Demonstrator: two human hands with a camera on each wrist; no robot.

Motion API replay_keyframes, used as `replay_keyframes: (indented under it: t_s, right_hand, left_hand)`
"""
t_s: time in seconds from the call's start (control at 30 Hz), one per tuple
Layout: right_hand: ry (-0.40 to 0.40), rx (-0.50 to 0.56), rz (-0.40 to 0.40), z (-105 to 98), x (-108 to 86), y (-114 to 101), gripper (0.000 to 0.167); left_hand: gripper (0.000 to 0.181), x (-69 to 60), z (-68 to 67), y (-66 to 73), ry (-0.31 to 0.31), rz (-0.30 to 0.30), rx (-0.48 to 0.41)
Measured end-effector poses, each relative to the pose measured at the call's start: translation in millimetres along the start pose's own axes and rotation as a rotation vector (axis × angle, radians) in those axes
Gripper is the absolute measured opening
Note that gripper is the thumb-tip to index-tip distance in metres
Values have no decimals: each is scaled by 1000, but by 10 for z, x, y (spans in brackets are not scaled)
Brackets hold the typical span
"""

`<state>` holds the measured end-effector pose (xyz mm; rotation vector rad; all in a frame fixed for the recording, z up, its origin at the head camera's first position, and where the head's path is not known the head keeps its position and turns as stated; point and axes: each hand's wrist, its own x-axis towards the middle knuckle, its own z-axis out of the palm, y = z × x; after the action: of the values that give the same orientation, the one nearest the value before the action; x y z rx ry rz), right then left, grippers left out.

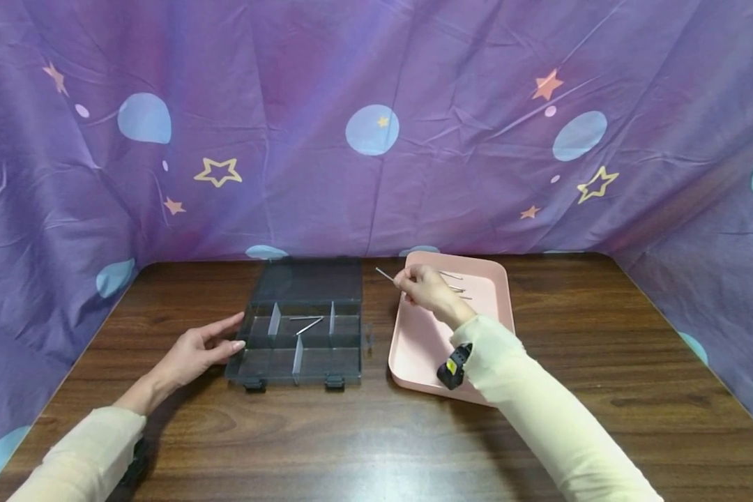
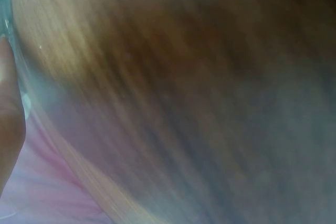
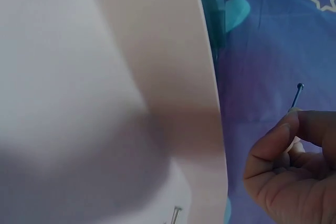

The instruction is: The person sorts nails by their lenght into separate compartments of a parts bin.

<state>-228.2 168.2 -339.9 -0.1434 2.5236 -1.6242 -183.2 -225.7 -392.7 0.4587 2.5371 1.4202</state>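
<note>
A right hand pinches a slim metal nail above the left edge of a pink tray.
Its grip is clamped on the nail, whose headed end points toward a dark see-through divided box on the wooden counter. The left hand has its grip apart, fingertips touching the box's left side. Two nails lie in the back middle compartment, more in the tray. The black wrist device bears a yellow mark, too small to read.

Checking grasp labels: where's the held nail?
Head view: the nail is pinched in the right hand, its free end sticking out left of the tray, toward the box.
</note>
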Motion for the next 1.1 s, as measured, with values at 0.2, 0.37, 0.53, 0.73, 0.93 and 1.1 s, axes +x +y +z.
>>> replay_keyframes:
  t_s: [0.2, 0.37, 0.53, 0.73, 0.93, 1.1]
  right_hand:
    - [-16, 24, 14, 125, 4, -74, 14]
    - [-22, 25, -4, 217, 18, -119, 11]
    - [-24, 5, -31, 323, 35, -146, 12]
    - [-38, 31, -36, 480, 46, -168, 12]
    - [-37, 32, -49, 633, 41, -203, 10]
    - [-55, 45, -57, 734, 33, -224, 9]
  left_hand:
    - [62, -2, 2, -7, -4, 0, -1]
    - [62, -1, 3, -3, -2, 6, -9]
    - [61, -7, 2, -3, 2, 14, -8]
    - [61, -3, 2, -6, 6, 13, 5]
    - [62, 0, 0, 4, 0, 3, -11]
    - [62, -1, -5, -14, -7, 12, -20]
